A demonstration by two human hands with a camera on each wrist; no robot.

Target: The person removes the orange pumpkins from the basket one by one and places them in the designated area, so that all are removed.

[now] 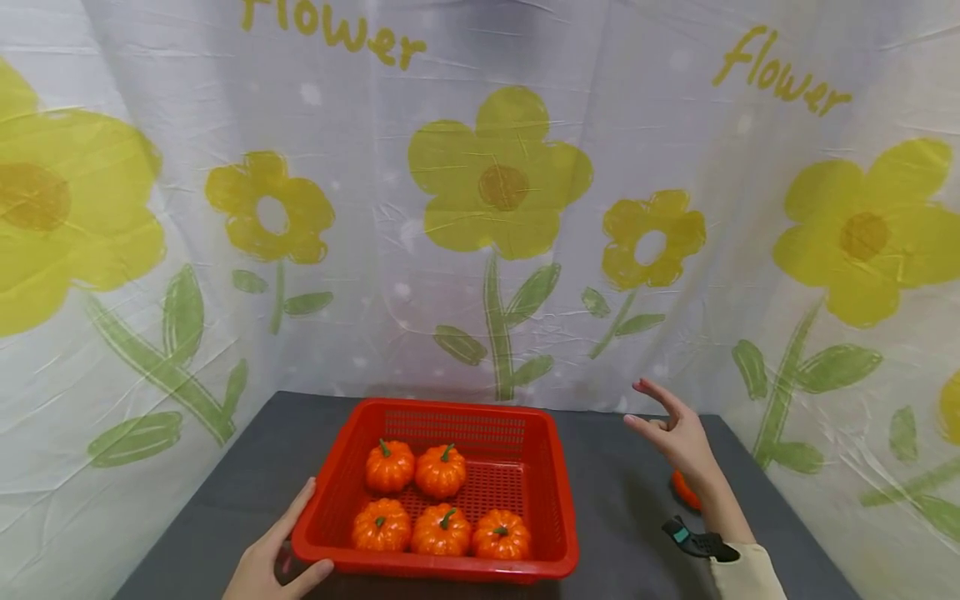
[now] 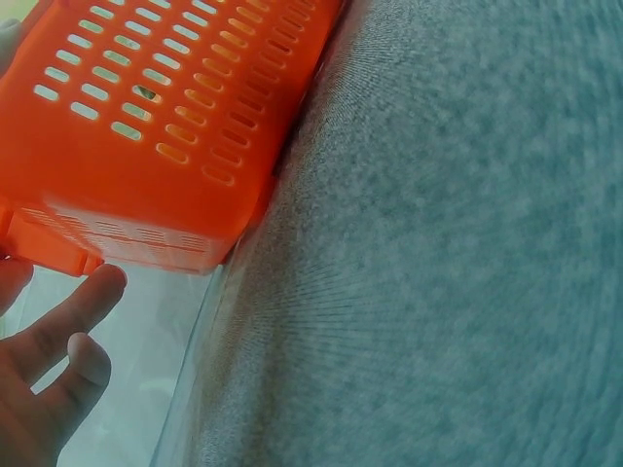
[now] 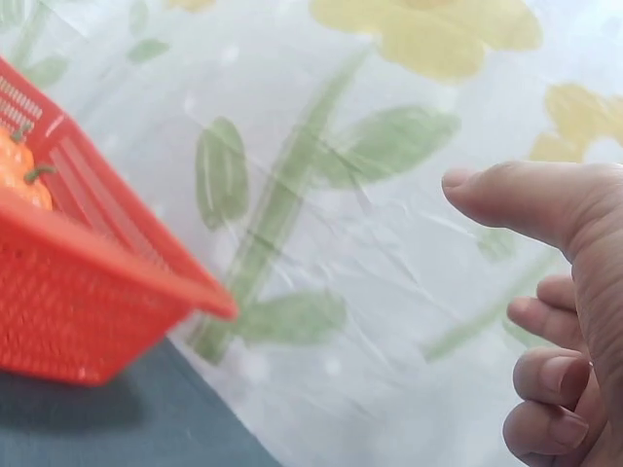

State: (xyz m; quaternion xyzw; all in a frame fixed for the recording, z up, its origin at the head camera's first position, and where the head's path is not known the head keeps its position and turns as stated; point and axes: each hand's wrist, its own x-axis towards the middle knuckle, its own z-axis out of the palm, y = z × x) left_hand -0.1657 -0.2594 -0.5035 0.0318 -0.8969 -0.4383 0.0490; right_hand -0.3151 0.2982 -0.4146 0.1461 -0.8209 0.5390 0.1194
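Note:
A red plastic basket [image 1: 420,567] with slotted walls holds several small orange pumpkins [image 1: 440,530] with green stems, two behind and three in front. At its front left corner my left hand [image 1: 272,550] grips the rim, thumb along the front and fingers at the left side. In the left wrist view, fingertips [image 2: 102,284] lie right at the rim's underside. Right of the basket, my right hand [image 1: 678,437] is raised over the table with thumb and index finger spread apart, holding nothing. An orange object [image 1: 686,492] lies beside my right forearm, which partly hides it.
The dark grey table [image 1: 615,500] reaches back to a white curtain [image 1: 375,292] printed with yellow flowers, which encloses the back and both sides. A black band [image 1: 701,542] with a teal patch is on my right wrist, above a cream sleeve [image 1: 746,575].

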